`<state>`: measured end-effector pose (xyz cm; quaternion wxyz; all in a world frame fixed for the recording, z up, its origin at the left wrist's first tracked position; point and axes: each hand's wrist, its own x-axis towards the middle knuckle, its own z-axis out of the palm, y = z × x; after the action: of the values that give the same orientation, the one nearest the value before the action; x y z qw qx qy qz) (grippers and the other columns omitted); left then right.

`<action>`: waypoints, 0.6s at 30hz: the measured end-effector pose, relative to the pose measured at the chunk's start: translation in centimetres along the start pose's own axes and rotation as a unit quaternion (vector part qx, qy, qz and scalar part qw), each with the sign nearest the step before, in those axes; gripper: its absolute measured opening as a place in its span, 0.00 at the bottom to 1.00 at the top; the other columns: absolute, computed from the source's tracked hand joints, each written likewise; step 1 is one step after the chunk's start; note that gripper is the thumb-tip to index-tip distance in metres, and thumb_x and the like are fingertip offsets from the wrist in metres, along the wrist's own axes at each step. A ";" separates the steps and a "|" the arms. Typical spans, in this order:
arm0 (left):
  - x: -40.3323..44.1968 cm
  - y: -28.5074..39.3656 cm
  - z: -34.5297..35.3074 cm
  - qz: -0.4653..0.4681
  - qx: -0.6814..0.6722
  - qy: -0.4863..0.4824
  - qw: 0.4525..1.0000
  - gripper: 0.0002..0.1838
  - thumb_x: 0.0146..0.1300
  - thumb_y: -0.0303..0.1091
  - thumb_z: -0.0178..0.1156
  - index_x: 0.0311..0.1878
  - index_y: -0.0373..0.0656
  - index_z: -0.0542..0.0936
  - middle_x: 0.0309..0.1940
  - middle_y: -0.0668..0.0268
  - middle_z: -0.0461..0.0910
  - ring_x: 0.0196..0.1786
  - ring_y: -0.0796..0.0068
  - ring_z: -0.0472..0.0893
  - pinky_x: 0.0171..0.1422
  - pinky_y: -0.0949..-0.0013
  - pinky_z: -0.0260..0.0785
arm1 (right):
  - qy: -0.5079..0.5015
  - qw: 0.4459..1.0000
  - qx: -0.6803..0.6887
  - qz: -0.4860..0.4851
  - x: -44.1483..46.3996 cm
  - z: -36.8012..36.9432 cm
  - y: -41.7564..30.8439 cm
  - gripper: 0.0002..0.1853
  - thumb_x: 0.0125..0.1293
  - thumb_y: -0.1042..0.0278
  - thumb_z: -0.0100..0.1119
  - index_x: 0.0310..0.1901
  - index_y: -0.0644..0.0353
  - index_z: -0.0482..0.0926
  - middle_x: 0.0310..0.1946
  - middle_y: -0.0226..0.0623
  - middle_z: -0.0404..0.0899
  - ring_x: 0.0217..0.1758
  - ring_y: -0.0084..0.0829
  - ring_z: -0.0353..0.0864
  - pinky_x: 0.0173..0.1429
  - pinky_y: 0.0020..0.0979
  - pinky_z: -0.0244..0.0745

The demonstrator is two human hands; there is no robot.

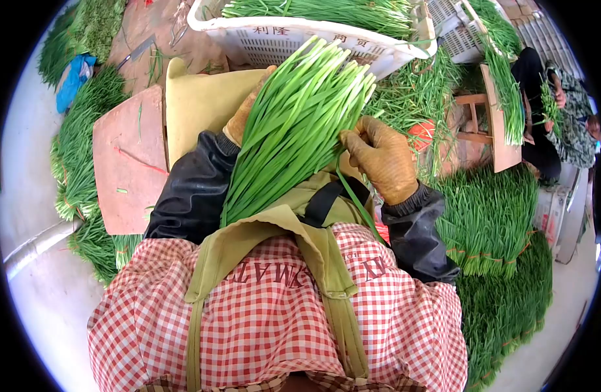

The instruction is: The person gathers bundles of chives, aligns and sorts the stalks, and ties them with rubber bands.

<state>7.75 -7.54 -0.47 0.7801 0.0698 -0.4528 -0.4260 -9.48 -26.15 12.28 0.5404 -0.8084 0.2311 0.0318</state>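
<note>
A thick bunch of long green stalks (pixel 300 124) with pale cut ends lies across my lap, its pale ends pointing up and right. My left hand (pixel 249 108), in a tan glove, holds the bunch from its left side, with most of its fingers hidden behind the stalks. At the right edge of the bunch is my right hand (pixel 382 157), gloved too, its thumb and fingers pinched together at the stalks. Exactly what that pinch holds is hard to make out. One loose leaf (pixel 356 195) hangs below it, over the olive apron (pixel 281 219).
A white crate (pixel 307 32) of stalks stands ahead. Tied bundles (pixel 490 222) are stacked at right, more (pixel 85 144) at left. A wooden board (pixel 127 163) with a red band lies left. Another person (pixel 568 117) sits at far right, holding stalks.
</note>
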 end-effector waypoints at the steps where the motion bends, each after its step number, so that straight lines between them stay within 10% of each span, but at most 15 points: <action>1: 0.0 -0.1 0.1 -0.004 -0.261 -0.031 0.965 0.31 0.76 0.42 0.38 0.76 0.41 0.45 0.76 0.63 0.46 0.77 0.70 0.49 0.79 0.67 0.39 | -0.013 1.000 -0.012 -0.003 0.5 0.1 1.0 0.12 0.62 0.62 0.63 0.35 0.64 0.79 0.19 0.34 0.76 0.22 0.22 0.74 0.28 0.28 0.69; 2: -1.4 0.2 0.4 -0.047 0.107 0.053 0.992 0.30 0.76 0.42 0.37 0.76 0.41 0.45 0.76 0.64 0.46 0.76 0.71 0.50 0.79 0.68 0.39 | -0.017 0.999 0.016 0.030 0.3 -0.5 0.2 0.13 0.63 0.59 0.60 0.37 0.62 0.79 0.21 0.42 0.78 0.23 0.35 0.79 0.31 0.35 0.73; 5: -2.3 0.6 0.0 -0.050 0.428 0.050 0.901 0.28 0.76 0.40 0.35 0.75 0.44 0.48 0.75 0.66 0.51 0.75 0.73 0.54 0.79 0.70 0.40 | 0.038 0.981 -0.178 -0.064 1.0 -2.9 0.6 0.13 0.62 0.56 0.57 0.37 0.57 0.80 0.25 0.49 0.79 0.28 0.48 0.80 0.35 0.43 0.74; 7: -2.6 0.3 -0.4 -0.081 -0.208 0.033 0.974 0.27 0.76 0.40 0.35 0.75 0.44 0.49 0.74 0.66 0.53 0.73 0.74 0.56 0.79 0.71 0.41 | 0.155 0.895 -0.404 -0.105 2.2 -6.0 1.0 0.13 0.63 0.53 0.53 0.39 0.50 0.80 0.30 0.46 0.82 0.35 0.50 0.82 0.40 0.47 0.76; 13: -2.0 0.4 0.7 -0.042 -0.133 0.178 0.974 0.32 0.70 0.36 0.54 0.74 0.44 0.55 0.73 0.66 0.57 0.71 0.71 0.62 0.74 0.67 0.57 | 0.212 0.771 -0.585 0.133 7.5 -18.0 7.9 0.20 0.67 0.49 0.50 0.46 0.57 0.77 0.45 0.47 0.81 0.49 0.47 0.81 0.51 0.46 0.73; 16: -1.7 0.5 0.2 -0.047 -0.267 0.114 0.956 0.31 0.69 0.34 0.53 0.72 0.41 0.57 0.72 0.63 0.59 0.71 0.68 0.62 0.76 0.64 0.53 | 0.188 0.936 -0.277 -0.113 5.6 -13.1 5.0 0.20 0.65 0.50 0.58 0.45 0.60 0.80 0.45 0.46 0.81 0.50 0.40 0.80 0.54 0.38 0.72; 18: -4.2 0.2 -0.5 -0.073 0.201 0.216 0.953 0.28 0.71 0.34 0.49 0.71 0.38 0.59 0.71 0.59 0.60 0.71 0.66 0.61 0.78 0.63 0.49 | 0.086 0.988 -0.059 -0.111 4.1 -8.0 1.6 0.19 0.63 0.53 0.63 0.45 0.62 0.81 0.43 0.42 0.82 0.48 0.32 0.79 0.54 0.32 0.72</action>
<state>7.29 -4.49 -3.39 0.7961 0.3481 -0.3434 -0.3564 -8.11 -35.10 12.94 0.4697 -0.8595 0.1829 -0.0847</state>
